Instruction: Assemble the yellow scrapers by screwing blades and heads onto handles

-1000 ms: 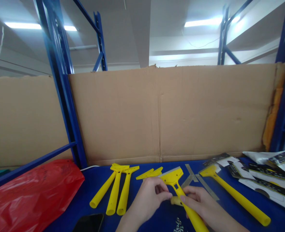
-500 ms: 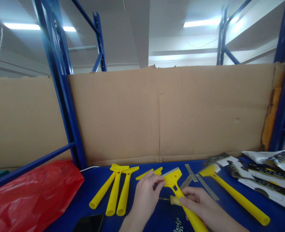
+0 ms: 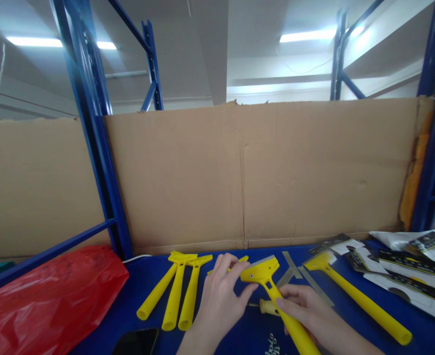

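Observation:
A yellow scraper (image 3: pixel 262 272) with a metal blade along its top edge is held by the handle in my right hand (image 3: pixel 308 313), head tilted up to the left. My left hand (image 3: pixel 220 298) is beside the left end of that head, thumb and fingers apart; whether a fingertip touches it I cannot tell. Under the scraper lies a screwdriver with a pale yellow handle (image 3: pixel 268 307), partly covered. Behind my left hand, yellow plastic pieces (image 3: pixel 243 259) are mostly hidden. Loose flat metal blades (image 3: pixel 315 285) rest behind my right hand.
Three yellow scraper handles (image 3: pixel 176 301) lie to the left, and another yellow scraper (image 3: pixel 365 298) to the right. Printed packages (image 3: pixel 413 276) pile up at far right. A red plastic bag (image 3: pixel 54 291) and a dark phone (image 3: pixel 136 341) are left. Cardboard (image 3: pixel 187 177) walls the back.
My left thumb and fingers have let go of the scraper head's left end and spread apart. The scraper stays in my right hand, barely shifted.

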Action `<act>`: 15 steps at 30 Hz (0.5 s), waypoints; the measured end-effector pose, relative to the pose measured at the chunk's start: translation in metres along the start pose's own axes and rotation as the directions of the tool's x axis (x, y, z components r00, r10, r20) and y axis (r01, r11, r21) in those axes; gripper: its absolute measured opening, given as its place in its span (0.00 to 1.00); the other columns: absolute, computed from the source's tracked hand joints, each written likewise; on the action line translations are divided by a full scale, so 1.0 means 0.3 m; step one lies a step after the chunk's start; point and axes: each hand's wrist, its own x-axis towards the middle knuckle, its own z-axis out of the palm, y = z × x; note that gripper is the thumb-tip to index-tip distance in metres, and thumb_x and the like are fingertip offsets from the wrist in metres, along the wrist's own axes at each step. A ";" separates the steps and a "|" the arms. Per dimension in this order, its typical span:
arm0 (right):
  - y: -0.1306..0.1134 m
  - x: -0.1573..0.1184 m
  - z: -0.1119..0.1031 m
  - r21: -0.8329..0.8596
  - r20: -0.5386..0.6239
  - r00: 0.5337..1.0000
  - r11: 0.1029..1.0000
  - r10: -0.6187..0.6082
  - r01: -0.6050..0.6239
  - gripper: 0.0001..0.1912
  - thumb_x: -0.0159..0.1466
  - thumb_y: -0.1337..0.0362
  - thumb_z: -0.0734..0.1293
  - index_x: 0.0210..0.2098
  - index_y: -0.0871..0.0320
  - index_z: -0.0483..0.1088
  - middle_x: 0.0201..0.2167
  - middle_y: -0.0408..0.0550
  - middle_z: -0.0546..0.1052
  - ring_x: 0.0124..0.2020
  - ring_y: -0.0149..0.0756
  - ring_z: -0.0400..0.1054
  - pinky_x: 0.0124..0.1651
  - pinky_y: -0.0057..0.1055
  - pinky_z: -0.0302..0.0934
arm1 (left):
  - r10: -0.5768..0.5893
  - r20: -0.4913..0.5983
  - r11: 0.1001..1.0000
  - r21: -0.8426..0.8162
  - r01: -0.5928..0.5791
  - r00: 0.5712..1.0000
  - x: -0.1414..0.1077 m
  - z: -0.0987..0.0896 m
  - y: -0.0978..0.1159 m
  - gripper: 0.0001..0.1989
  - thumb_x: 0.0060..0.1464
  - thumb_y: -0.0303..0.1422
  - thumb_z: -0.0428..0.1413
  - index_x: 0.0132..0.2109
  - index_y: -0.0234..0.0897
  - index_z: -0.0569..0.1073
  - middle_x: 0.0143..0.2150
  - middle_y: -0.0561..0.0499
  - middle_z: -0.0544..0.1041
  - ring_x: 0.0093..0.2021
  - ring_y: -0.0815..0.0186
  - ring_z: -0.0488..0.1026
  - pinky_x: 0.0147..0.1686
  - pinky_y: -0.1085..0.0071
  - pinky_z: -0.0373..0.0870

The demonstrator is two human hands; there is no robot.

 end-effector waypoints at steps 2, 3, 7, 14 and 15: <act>-0.003 -0.002 -0.001 0.004 -0.006 1.000 1.000 0.009 -0.009 0.23 0.49 0.46 0.71 0.31 0.59 0.68 0.20 0.38 0.68 0.19 0.27 0.65 0.22 0.23 0.52 | 0.060 -0.016 0.997 0.048 -0.059 0.998 -0.001 -0.004 -0.007 0.14 0.50 0.32 0.60 0.46 0.42 0.73 0.43 0.47 0.72 0.44 0.59 0.71 0.41 0.62 0.74; -0.005 -0.003 -0.001 0.004 -0.011 1.000 1.000 0.018 -0.018 0.23 0.49 0.46 0.71 0.31 0.59 0.68 0.20 0.38 0.68 0.19 0.27 0.65 0.22 0.23 0.52 | 0.086 -0.012 0.994 0.072 -0.085 0.996 -0.001 -0.004 -0.010 0.15 0.50 0.31 0.60 0.47 0.42 0.73 0.43 0.47 0.72 0.45 0.59 0.70 0.41 0.61 0.74; -0.007 -0.011 0.000 0.022 -0.062 0.996 0.998 0.065 -0.063 0.22 0.49 0.46 0.70 0.31 0.58 0.69 0.18 0.39 0.69 0.18 0.29 0.66 0.22 0.24 0.55 | 0.170 0.041 0.974 0.145 -0.174 0.985 -0.005 0.004 -0.008 0.11 0.51 0.27 0.59 0.43 0.42 0.74 0.43 0.48 0.73 0.44 0.59 0.70 0.41 0.59 0.73; -0.012 -0.008 -0.028 0.062 -0.057 0.997 0.997 0.052 -0.048 0.24 0.54 0.42 0.65 0.30 0.59 0.71 0.13 0.41 0.70 0.16 0.30 0.64 0.22 0.24 0.53 | 0.269 0.044 0.941 0.200 -0.272 0.962 -0.007 0.012 -0.006 0.07 0.56 0.25 0.53 0.41 0.39 0.73 0.40 0.48 0.74 0.41 0.61 0.70 0.39 0.62 0.71; -0.016 -0.005 -0.035 0.042 -0.034 0.999 0.999 0.035 -0.034 0.25 0.54 0.42 0.65 0.29 0.60 0.71 0.13 0.41 0.70 0.16 0.30 0.63 0.21 0.24 0.52 | 0.284 0.043 0.936 0.206 -0.286 0.958 -0.008 0.013 -0.008 0.08 0.56 0.24 0.53 0.42 0.39 0.73 0.39 0.48 0.75 0.40 0.61 0.71 0.39 0.62 0.71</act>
